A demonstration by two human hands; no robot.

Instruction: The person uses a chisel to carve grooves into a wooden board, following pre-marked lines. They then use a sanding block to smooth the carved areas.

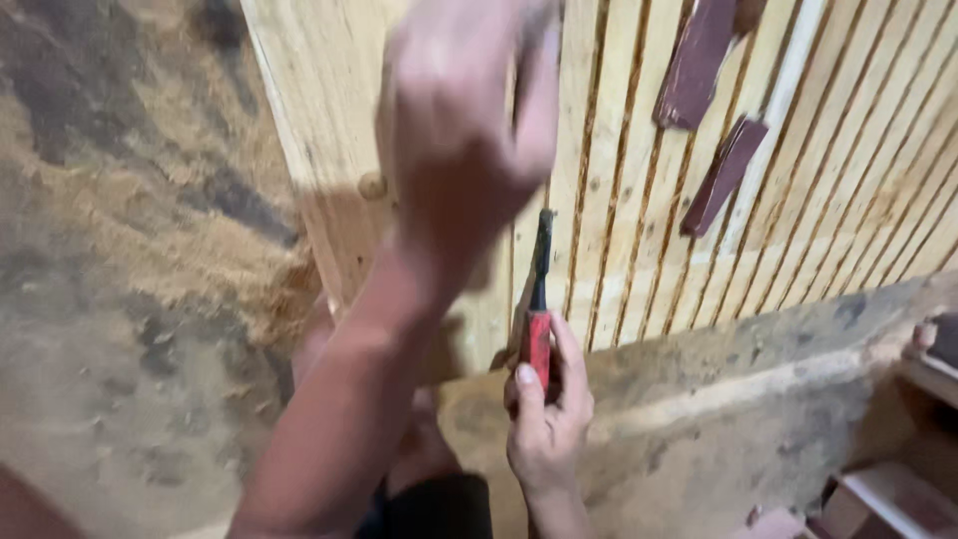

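My right hand (547, 419) is low in the middle, wrapped around the red handle of a chisel (539, 299). The chisel's dark blade points up against a groove of the pale slatted wooden panel (639, 200). My left hand (459, 120) is raised above the chisel and blurred by motion. It is closed in a fist around what looks like a dark handle; the rest of that tool is hidden. My left forearm runs down to the lower left.
Two dark red-brown strips (699, 60) (723, 175) lie on the panel at upper right. A dusty grey-brown beam (758, 379) crosses below the panel. Sawdust covers the floor (130, 250) on the left. Wooden pieces (888, 499) sit at bottom right.
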